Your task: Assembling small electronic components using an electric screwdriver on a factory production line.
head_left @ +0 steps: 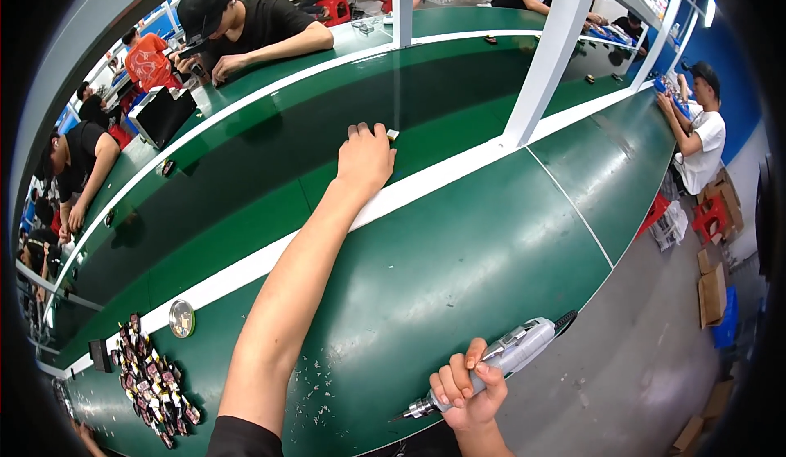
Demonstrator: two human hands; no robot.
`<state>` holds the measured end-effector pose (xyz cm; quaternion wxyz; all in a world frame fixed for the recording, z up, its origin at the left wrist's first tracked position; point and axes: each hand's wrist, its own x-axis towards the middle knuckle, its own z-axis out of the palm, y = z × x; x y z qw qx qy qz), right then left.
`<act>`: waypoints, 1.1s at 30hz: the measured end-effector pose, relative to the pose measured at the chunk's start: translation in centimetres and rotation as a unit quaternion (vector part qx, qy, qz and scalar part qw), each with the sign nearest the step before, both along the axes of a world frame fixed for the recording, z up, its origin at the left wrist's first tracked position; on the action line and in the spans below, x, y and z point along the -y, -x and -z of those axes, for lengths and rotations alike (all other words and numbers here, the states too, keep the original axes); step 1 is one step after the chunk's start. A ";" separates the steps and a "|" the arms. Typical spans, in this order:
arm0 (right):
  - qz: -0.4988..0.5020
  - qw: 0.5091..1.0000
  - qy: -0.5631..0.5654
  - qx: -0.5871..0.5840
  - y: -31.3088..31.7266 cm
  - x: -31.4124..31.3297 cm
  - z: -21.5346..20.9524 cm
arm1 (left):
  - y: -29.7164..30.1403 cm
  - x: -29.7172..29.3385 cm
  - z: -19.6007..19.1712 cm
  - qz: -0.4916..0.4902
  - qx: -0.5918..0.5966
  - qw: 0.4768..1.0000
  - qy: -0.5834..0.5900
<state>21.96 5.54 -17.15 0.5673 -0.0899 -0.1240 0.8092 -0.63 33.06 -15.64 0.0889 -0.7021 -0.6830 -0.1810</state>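
— Where was the left hand (365, 159)?

— Stretched far out over the green table (458, 277), past the white strip (246, 270) to the darker belt (270, 170). Its fingers were curled down onto a small pale part (393, 135) that peeped out at the fingertips; whether they actually pinched it, I couldn't tell.

— And the right hand (465, 391)?

— Closed in a fist around a grey electric screwdriver (499, 360), a ribbed plastic barrel with a metal tip pointing down and left, held near the table's front edge.

— Any packages?

— Brown cardboard boxes (712, 293) stood on the floor at the right, beside a blue crate (725, 328) and red stools (709, 218). What they held was hidden.

— What lay on the table?

— At the lower left, a loose heap of small dark pieces (154, 379) with reddish patches, a round silver tin (182, 318) just above it, a little black block (100, 355) at its left, and pale scraps (309, 401) strewn nearby. A black box (162, 115) sat on the far side, by another person's sleeve (270, 21).
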 end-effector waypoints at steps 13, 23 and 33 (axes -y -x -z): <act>-0.008 1.000 0.005 -0.007 -0.4 0.8 0.3 | -1.1 17.7 -1.5 0.290 0.199 0.935 0.046; -0.016 1.000 0.010 0.017 -0.7 4.5 -0.3 | -3.4 32.1 -2.1 0.319 0.258 0.901 0.144; -0.056 0.994 0.033 0.088 0.6 9.3 0.2 | -4.9 33.7 -0.6 0.303 0.138 0.940 0.077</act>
